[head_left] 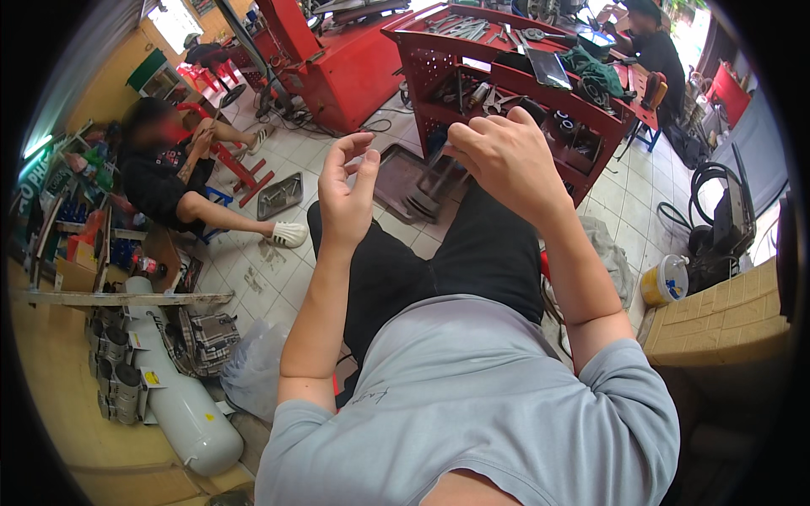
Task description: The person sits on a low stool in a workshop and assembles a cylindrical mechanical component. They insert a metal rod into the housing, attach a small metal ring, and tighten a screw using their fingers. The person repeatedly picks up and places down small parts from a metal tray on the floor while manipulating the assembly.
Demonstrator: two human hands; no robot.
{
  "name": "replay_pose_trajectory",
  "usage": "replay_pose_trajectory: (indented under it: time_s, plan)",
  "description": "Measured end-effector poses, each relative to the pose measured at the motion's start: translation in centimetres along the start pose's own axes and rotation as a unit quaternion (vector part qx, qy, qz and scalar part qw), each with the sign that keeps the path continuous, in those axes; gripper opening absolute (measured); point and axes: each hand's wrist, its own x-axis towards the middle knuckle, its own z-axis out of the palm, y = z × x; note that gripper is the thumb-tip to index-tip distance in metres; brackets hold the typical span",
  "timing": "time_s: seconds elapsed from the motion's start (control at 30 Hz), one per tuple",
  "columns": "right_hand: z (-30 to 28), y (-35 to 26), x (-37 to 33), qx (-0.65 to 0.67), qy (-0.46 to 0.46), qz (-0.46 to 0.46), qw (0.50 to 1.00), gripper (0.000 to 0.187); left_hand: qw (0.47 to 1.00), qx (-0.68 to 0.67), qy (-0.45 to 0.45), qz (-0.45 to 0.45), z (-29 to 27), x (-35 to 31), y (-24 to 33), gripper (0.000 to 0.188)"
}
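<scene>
My left hand (348,192) is raised above my left thigh, its fingers loosely curved and apart, and I see nothing in it. Level with it on the other side, my right hand (511,158) is closed with its back upward. The fingers bend down and away, so whatever they hold, if anything, is hidden. Below and between the hands, a dark metal tray (392,181) lies on the tiled floor, with grey metal parts (426,201) at its near right corner. Just beyond my right hand stands a red tool cart (426,63), with several wrenches (468,28) on its top.
At the left a person (160,173) sits on a low blue stool, near a smaller tray (280,195). Another person (658,63) is behind the cart. A grey cylinder tank (181,396) lies at lower left; a yellow-white bucket (665,281) stands at right beside a cardboard box (717,320).
</scene>
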Motion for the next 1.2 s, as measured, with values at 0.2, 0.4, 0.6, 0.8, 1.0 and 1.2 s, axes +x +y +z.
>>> replay_pose_trajectory:
  time_s: [0.2, 0.4, 0.6, 0.8, 1.0, 1.2]
  plan:
    - [0.0, -0.3, 0.0, 0.106, 0.061, 0.044, 0.992, 0.022, 0.999, -0.047, 0.011, 0.007, -0.1, 0.1, -0.1, 0.023]
    - [-1.1, 0.8, 0.3, 0.274, -0.056, 0.15, 0.948, 0.035, 0.993, -0.103, 0.05, -0.02, -0.3, 0.1, 0.2, 0.023]
    - [-0.5, 1.6, -0.3, 0.242, -0.33, 0.086, 0.908, 0.035, 0.992, -0.115, 0.039, -0.044, -0.4, 0.0, 0.3, 0.024]
    - [2.6, 1.1, -2.0, 0.08, -0.379, 0.075, 0.919, 0.028, 0.99, -0.131, 0.024, -0.047, -0.1, 0.0, 0.6, 0.024]
    - [3.5, 1.0, -2.1, -0.018, -0.368, 0.088, 0.925, 0.023, 0.99, -0.135, 0.017, -0.043, -0.1, -0.2, 0.5, 0.024]
    - [4.0, 1.0, -2.0, -0.052, -0.291, 0.092, 0.951, 0.018, 0.99, -0.132, 0.009, -0.043, 0.0, -0.2, 0.7, 0.023]
